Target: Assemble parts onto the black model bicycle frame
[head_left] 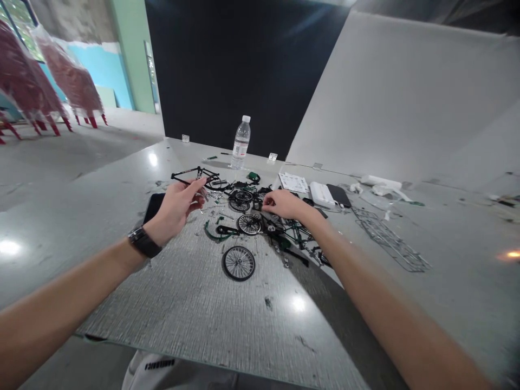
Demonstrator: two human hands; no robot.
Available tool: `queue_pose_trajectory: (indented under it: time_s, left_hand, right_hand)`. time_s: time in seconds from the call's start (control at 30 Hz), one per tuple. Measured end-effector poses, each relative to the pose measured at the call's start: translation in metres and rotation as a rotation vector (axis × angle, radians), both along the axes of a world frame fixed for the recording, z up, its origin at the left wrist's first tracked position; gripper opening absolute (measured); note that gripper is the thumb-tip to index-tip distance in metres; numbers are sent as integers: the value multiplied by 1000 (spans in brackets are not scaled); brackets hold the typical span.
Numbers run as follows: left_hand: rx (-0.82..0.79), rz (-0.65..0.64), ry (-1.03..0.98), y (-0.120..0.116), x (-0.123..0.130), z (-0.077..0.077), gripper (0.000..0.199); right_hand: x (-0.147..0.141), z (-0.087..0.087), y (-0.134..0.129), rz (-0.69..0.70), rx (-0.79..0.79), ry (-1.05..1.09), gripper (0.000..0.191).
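My left hand (181,208) is closed on a small black toy bicycle frame (199,172), which sticks up past my fingers and thumb. On the right, my right hand (284,203) reaches into the pile of bicycle parts. Its fingers are curled in a pinch, and whatever is between them cannot be made out. Below the hands lies a loose spoked wheel (239,263). Another wheel (249,224) rests higher up, close to a green curved part (212,233) and a black crank-like piece (227,231). Green and black frame pieces (298,233) lie partly under my right forearm.
A water bottle (241,143) stands behind the parts. A dark phone (154,206) is partly behind my left wrist. Toward the right are a printed sheet (293,182), a white box (322,194) and a grey parts lattice (390,238). A black panel (244,65) rises at the back.
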State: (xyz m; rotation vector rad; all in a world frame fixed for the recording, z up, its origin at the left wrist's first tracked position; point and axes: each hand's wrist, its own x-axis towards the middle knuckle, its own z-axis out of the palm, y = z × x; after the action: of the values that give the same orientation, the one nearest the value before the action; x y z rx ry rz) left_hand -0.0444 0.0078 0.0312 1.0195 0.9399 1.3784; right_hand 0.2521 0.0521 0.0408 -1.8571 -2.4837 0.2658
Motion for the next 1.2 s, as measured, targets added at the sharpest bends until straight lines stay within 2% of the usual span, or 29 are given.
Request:
queue_pose_trajectory:
  time_s: [0.23,0.43,0.53,0.67,0.77,0.9,1.07,1.2]
  left_hand:
    - [3,-18,4,0,-1,-2,29]
    - [15,-24,18,1,-1,-4,30]
    - [14,-24,22,2,-2,-4,30]
    - [2,-18,23,0,-1,-3,30]
    - [-2,-29,28,-1,0,-2,30]
    - [-12,-30,37,0,0,-4,30]
    - [-13,-21,62,0,2,-7,31]
    - [-2,-9,73,-1,5,-8,32]
  right_hand:
    - [6,-1,3,11,32,22,21]
    - [4,-2,0,26,46,45,37]
    - [3,-1,-1,43,38,34,38]
    - [10,8,2,37,-13,35,29]
    - [17,21,-1,3,-29,22,32]
    - [22,32,-24,-22,-23,8,30]
    - [37,25,-64,-27,17,87,29]
    - [65,21,-77,-50,-54,67,26]
